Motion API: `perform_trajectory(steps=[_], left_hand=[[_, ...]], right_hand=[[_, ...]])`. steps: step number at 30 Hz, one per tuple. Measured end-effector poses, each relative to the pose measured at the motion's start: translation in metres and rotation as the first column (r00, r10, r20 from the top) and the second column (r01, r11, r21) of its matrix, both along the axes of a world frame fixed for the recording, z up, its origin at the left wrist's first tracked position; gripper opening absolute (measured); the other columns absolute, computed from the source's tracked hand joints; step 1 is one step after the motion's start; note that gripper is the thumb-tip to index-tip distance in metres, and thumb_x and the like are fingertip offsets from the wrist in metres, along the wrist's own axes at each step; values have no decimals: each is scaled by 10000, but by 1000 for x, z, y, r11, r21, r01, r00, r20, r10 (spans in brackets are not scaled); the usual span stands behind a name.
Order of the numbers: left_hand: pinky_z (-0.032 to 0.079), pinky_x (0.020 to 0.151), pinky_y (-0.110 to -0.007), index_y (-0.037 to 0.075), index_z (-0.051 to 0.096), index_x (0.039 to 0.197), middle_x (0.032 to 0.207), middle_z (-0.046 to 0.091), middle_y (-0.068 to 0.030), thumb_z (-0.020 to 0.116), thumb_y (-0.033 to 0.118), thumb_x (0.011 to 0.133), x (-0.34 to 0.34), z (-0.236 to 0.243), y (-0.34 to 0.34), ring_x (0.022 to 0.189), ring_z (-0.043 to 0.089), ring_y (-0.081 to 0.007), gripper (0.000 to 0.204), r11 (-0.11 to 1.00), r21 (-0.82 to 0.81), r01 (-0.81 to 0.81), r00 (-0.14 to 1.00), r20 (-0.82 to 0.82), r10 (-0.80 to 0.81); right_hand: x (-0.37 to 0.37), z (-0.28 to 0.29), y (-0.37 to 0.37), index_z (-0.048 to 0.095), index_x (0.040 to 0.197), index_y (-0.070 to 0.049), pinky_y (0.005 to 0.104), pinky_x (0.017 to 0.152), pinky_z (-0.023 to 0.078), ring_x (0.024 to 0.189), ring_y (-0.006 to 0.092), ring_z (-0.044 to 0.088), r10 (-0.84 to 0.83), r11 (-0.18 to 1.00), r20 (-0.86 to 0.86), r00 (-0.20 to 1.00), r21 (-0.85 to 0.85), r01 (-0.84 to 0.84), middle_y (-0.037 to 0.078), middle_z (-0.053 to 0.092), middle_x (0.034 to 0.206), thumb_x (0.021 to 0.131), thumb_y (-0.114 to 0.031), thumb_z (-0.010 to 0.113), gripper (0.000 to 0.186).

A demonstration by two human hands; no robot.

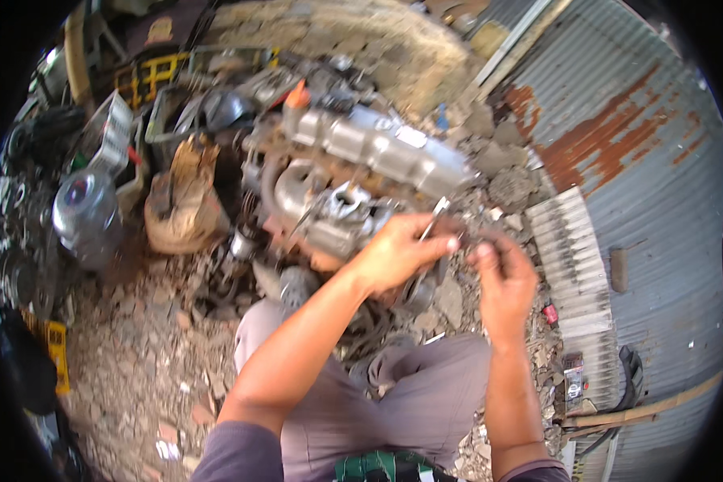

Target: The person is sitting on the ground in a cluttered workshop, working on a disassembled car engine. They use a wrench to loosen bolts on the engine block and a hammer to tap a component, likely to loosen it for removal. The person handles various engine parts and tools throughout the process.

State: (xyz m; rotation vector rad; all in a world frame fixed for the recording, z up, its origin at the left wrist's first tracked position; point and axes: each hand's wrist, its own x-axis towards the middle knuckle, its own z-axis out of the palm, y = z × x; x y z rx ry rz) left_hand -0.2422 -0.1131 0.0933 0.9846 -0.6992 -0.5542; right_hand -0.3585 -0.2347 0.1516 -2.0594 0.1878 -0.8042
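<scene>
My left hand (pixel 406 251) is closed round a slim silver metal tool (pixel 435 217), whose bright end sticks up past the fingers; its kind is too blurred to make out. Just to the right, my right hand (pixel 504 277) has thumb and fingers pinched together, close to the left fingertips. Anything between them is too small and smeared to name. Beyond both hands lies a greasy engine (pixel 329 229) with a ribbed silver valve cover (pixel 377 149) and a curved pipe.
An orange-capped spout (pixel 298 95) rises by the valve cover. On the left stand a clear plastic jug (pixel 88 213) and a torn brown sack (pixel 186 213). Corrugated metal sheeting (pixel 643 145) walls the right side. Stone rubble (pixel 153 345) covers the ground round my legs.
</scene>
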Motion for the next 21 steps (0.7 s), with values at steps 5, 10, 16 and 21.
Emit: perform_trajectory(steps=[5,10,16,21], left_hand=[[417,547,-234,8,709,1048,739,624,32,751,167,867,8,5,22,637,494,-39,245,998,3,-64,997,-31,64],[364,475,-195,27,708,981,693,596,31,779,225,848,15,0,30,565,478,-30,249,997,-64,-50,995,-94,44],[376,497,-198,16,709,1039,752,618,45,770,196,854,25,-4,27,618,484,-17,265,990,1,-139,990,-13,139],[446,564,-212,1,701,1085,816,652,23,730,162,882,24,-7,34,688,539,-38,261,981,39,-191,981,44,189]], right_hand=[[13,3,15,652,1097,17,237,715,492,799,92,606,62,997,-7,998,-54,-62,42,669,930,968,-130,618,199],[26,-3,15,634,1125,30,229,764,486,834,93,605,162,987,-31,986,25,-161,51,676,990,969,-109,609,210],[39,-4,10,634,1151,22,237,784,490,882,90,607,210,976,-76,975,66,-205,51,678,1011,961,-86,613,220],[46,-14,8,640,1152,9,235,786,493,897,82,605,246,967,-114,963,97,-235,26,675,997,943,-81,638,227]])
